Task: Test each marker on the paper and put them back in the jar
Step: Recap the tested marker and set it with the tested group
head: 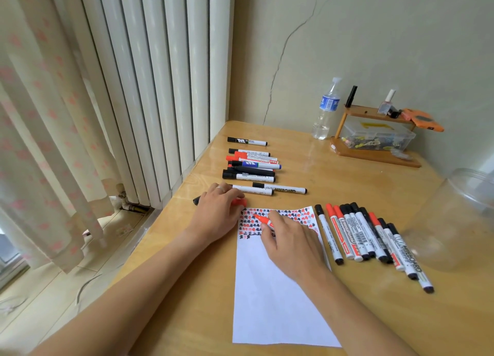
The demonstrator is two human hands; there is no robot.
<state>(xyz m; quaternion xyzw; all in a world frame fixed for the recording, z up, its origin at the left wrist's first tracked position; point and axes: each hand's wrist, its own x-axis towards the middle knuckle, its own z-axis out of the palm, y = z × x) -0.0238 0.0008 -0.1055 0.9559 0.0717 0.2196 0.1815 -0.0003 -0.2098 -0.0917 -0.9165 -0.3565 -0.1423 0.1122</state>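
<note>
A white paper (272, 302) lies on the wooden table (347, 323), its top strip filled with red and black marks. My right hand (291, 240) grips an uncapped red marker (263, 220), tip down on the marked strip. At the paper's top left corner my left hand (216, 214) holds the red cap (239, 202). A row of several black and red capped markers (371, 238) lies right of the paper. Another group of markers (251, 166) lies behind the paper. A clear plastic jar (459, 219) lies at the right edge.
A water bottle (326, 109) and a small wooden shelf (374, 142) with a clear box stand at the back right by the wall. A radiator (149, 88) and curtain (45, 131) run along the left of the table. A black marker (197, 200) pokes out under my left hand.
</note>
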